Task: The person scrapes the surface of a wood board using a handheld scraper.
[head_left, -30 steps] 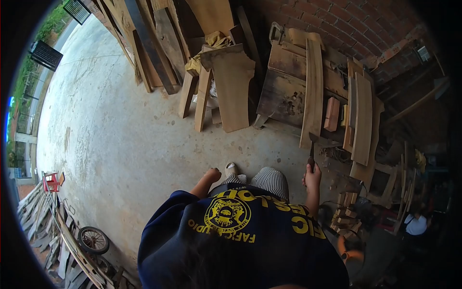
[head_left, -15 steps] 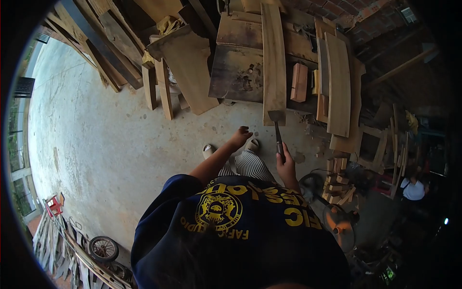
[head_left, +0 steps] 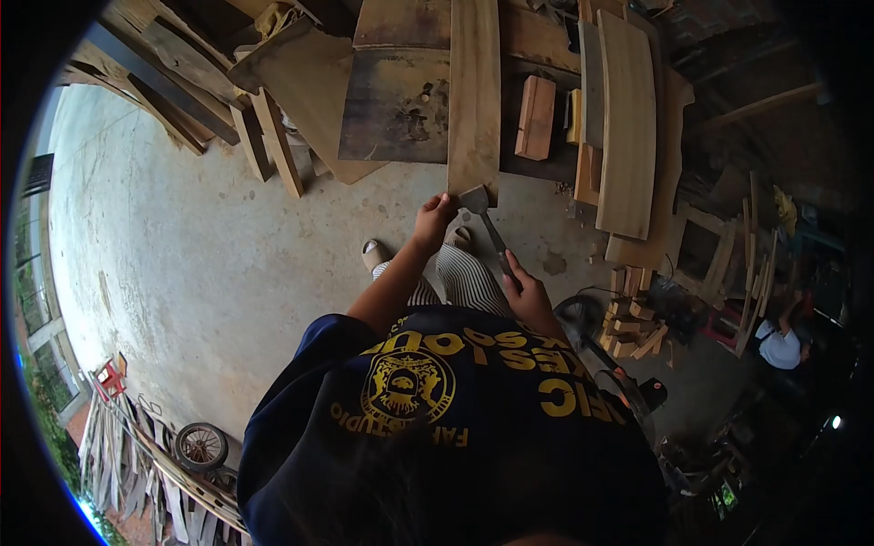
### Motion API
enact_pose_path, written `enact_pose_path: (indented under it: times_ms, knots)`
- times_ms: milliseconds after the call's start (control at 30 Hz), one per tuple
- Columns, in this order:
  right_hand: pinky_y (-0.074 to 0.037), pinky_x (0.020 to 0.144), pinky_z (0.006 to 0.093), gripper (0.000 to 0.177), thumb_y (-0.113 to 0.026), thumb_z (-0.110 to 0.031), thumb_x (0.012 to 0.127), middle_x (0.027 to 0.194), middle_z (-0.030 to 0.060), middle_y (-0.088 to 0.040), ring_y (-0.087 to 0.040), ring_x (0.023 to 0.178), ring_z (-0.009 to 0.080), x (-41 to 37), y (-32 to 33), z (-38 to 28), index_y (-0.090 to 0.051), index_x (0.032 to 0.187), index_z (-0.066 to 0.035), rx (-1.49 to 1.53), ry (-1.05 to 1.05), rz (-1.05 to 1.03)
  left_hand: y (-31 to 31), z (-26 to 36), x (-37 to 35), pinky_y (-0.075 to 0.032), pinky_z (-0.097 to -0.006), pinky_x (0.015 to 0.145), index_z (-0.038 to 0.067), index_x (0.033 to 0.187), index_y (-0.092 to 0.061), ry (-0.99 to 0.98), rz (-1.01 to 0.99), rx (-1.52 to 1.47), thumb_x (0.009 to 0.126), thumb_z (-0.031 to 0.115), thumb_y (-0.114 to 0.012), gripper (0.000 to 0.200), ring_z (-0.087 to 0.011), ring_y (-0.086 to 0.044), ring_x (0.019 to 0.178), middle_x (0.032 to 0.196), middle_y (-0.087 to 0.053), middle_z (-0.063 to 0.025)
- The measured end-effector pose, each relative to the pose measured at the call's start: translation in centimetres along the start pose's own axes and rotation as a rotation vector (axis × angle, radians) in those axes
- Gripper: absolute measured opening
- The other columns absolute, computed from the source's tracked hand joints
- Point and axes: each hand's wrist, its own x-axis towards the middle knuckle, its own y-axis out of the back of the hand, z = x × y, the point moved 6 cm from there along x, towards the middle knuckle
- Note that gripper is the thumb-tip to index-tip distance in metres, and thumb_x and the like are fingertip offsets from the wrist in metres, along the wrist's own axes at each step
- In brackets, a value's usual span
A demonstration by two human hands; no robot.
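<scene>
My right hand [head_left: 524, 284] is closed around the handle of a scraper [head_left: 487, 221] with a wide flat blade. The blade lies at the near end of a long wooden board [head_left: 474, 136]. My left hand [head_left: 435, 218] has its fingers bent in at the board's near left corner, beside the blade, and seems to grip the edge there. The board reaches past the front of a stained wooden worktable [head_left: 393, 114], so its near end sticks out over the floor.
Right of the board lie a reddish wood block [head_left: 535, 118] and long planks [head_left: 625, 127]. Boards lean at the upper left. Short wood pieces [head_left: 635, 314] are stacked at the right. A wheel [head_left: 200, 446] stands lower left. Another person [head_left: 781, 344] is at the far right.
My left hand has moved forward to the board's near left corner and closed in. The scraper has tilted, its blade now toward the board's left side. The view has shifted.
</scene>
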Motion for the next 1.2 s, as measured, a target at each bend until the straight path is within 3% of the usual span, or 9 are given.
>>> enact_pose_path:
  times_ms: [233,333,433,800,967,1033,1100,1167,1200]
  knots:
    - [-0.049,0.062,0.0349,0.050,-0.054,-0.018,0.092,0.079,0.0217,-0.063,-0.064,0.070,0.0335,-1.4,2.8,1.5,-0.042,0.140,-0.014,-0.039,-0.163,-0.133,-0.4,-0.2,0.2,-0.047,-0.0254,0.076,-0.001,0.114,-0.059,-0.014,0.112,0.080,0.096,0.017,-0.054,0.026,-0.0104,-0.057,0.080,0.095,-0.064,-0.0019]
    - [-0.047,0.064,0.0287,0.047,-0.052,-0.015,0.094,0.083,0.0191,-0.064,-0.060,0.066,0.0187,-0.4,2.8,1.6,-0.042,0.140,-0.009,-0.048,-0.093,-0.124,0.6,-0.3,1.1,-0.048,-0.0260,0.073,0.000,0.113,-0.061,-0.043,0.163,0.123,0.094,0.018,-0.057,0.026,-0.0109,-0.059,0.079,0.094,-0.065,-0.0020]
    - [-0.049,0.065,0.0328,0.050,-0.054,-0.017,0.092,0.084,0.0224,-0.064,-0.066,0.075,0.0335,0.1,2.5,1.8,-0.042,0.140,-0.012,-0.010,-0.102,-0.114,0.6,0.5,1.0,-0.048,-0.0260,0.071,0.001,0.111,-0.062,-0.070,0.196,0.165,0.094,0.018,-0.057,0.025,-0.0109,-0.059,0.078,0.091,-0.065,-0.0022]
    - [-0.050,0.073,0.0318,0.050,-0.053,-0.019,0.093,0.103,0.0236,-0.064,-0.067,0.088,0.0274,0.5,2.9,0.4,-0.040,0.139,-0.005,0.012,-0.048,-0.122,-0.1,1.0,1.2,-0.044,-0.0235,0.065,0.000,0.111,-0.061,-0.025,0.242,0.168,0.095,0.019,-0.055,0.025,-0.0082,-0.053,0.071,0.086,-0.062,0.0013]
    - [-0.049,0.081,0.0344,0.053,-0.053,-0.021,0.093,0.115,0.0263,-0.060,-0.063,0.102,0.0314,0.9,1.7,1.8,-0.037,0.139,0.001,0.066,-0.103,-0.075,-0.7,1.8,0.6,-0.046,-0.0337,0.083,-0.002,0.121,-0.055,-0.073,0.340,0.065,0.092,0.023,-0.057,0.038,-0.0218,-0.057,0.097,0.118,-0.058,-0.0148]
    - [-0.048,0.063,0.0287,0.055,-0.056,-0.022,0.093,0.090,0.0121,-0.063,-0.059,0.070,0.0158,1.1,0.9,4.6,-0.037,0.140,0.000,0.012,-0.070,0.018,-0.2,2.9,-0.1,-0.043,-0.0348,0.089,-0.003,0.123,-0.053,-0.086,0.468,0.297,0.092,0.024,-0.056,0.041,-0.0248,-0.054,0.105,0.124,-0.053,-0.0172]
    - [-0.046,0.057,0.0286,0.050,-0.058,-0.023,0.092,0.078,0.0073,-0.059,-0.055,0.062,0.0122,1.5,1.0,4.3,-0.044,0.134,0.001,0.029,-0.086,0.027,0.2,3.9,-1.1,-0.041,-0.0360,0.096,-0.003,0.124,-0.051,-0.094,0.600,0.530,0.091,0.025,-0.056,0.044,-0.0278,-0.051,0.113,0.131,-0.049,-0.0195]
    - [-0.049,0.080,0.0339,0.051,-0.062,-0.028,0.088,0.105,0.0200,-0.064,-0.064,0.092,0.0275,1.8,1.0,1.8,-0.049,0.126,0.003,0.063,-0.413,-0.174,0.7,5.2,-2.2,-0.039,-0.0349,0.099,-0.002,0.125,-0.050,-0.259,0.633,0.309,0.091,0.025,-0.053,0.043,-0.0297,-0.051,0.115,0.126,-0.052,-0.0186]
    - [-0.049,0.080,0.0339,0.051,-0.062,-0.028,0.088,0.105,0.0200,-0.064,-0.064,0.092,0.0275,2.1,1.2,0.5,-0.049,0.126,0.003,0.056,-0.400,-0.170,0.7,5.6,-2.5,-0.041,-0.0363,0.096,0.002,0.122,-0.052,-0.327,0.580,0.128,0.094,0.029,-0.051,0.039,-0.0284,-0.052,0.113,0.124,-0.052,-0.0172]
